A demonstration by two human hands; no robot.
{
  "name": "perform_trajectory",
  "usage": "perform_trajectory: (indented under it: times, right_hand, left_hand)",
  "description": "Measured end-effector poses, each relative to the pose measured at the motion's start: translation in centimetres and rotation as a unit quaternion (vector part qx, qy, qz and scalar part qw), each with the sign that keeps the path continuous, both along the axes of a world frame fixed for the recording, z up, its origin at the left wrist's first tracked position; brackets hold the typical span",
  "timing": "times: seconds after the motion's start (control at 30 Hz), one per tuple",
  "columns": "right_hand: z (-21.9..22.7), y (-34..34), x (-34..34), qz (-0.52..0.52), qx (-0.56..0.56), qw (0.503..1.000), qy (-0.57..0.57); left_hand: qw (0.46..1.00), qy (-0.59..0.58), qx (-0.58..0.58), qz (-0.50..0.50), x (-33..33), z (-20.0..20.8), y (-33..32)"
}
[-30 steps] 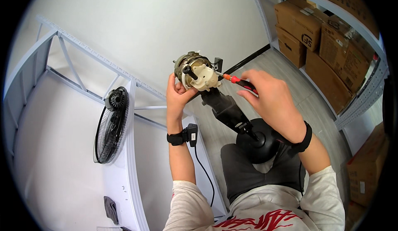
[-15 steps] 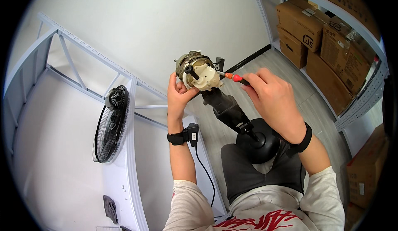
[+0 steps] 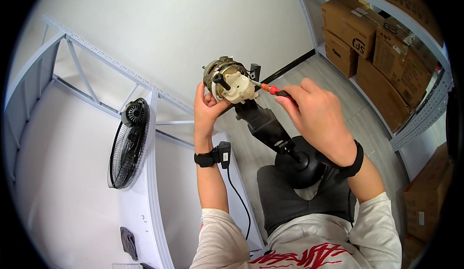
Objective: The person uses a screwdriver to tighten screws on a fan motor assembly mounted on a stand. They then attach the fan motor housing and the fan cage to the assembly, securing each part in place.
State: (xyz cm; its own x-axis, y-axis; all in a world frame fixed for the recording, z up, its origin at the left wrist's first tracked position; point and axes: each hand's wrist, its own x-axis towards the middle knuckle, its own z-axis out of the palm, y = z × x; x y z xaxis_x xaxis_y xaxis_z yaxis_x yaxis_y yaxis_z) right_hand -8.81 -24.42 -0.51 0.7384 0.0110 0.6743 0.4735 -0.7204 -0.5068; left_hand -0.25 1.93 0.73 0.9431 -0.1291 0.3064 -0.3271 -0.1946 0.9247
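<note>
Steadying the fan motor [image 3: 220, 68]: the left hand [image 3: 207, 110] grasps its lower left edge, thumb toward the near side, the other fingers partly hidden behind.
Screwdriver [image 3: 273, 90]: pinched by its red and black handle in the right hand [image 3: 316, 116], to the right of the motor; its tip reaches the motor's right side, too small to tell whether it sits in a screw.
Motor's place: at the upper end of the black stand neck [image 3: 263, 125], which slopes down from it to the round base [image 3: 299, 162].
Weight: probably dense and rigid, so top-heavy on the neck.
Cream housing [image 3: 241, 86]: on the motor's near face, looks like plastic and may crack under hard leverage.
Best hold: likely the motor's metal rim, sparing the black stub [image 3: 221, 81].
Fan grille [image 3: 128, 145]: well to the left of the motor.
</note>
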Motion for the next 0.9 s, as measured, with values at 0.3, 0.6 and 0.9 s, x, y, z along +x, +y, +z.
perform_trajectory:
  times: [0.3,0.6,0.9]
  right_hand:
    - [-0.2,0.4,-0.7,-0.013,0.002,0.998,-0.064]
    - [-0.9,2.0,-2.1,-0.017,-0.012,0.999,-0.039]
    - [-1.7,2.6,-1.7,-0.082,-0.060,0.988,-0.118]
  left_hand:
    - [0.999,-0.003,-0.025,-0.020,0.2,-0.4,0.3]
    - [0.999,0.003,-0.030,-0.041,1.8,-1.7,2.5]
    - [0.999,0.019,-0.044,-0.026,2.9,-2.6,4.7]
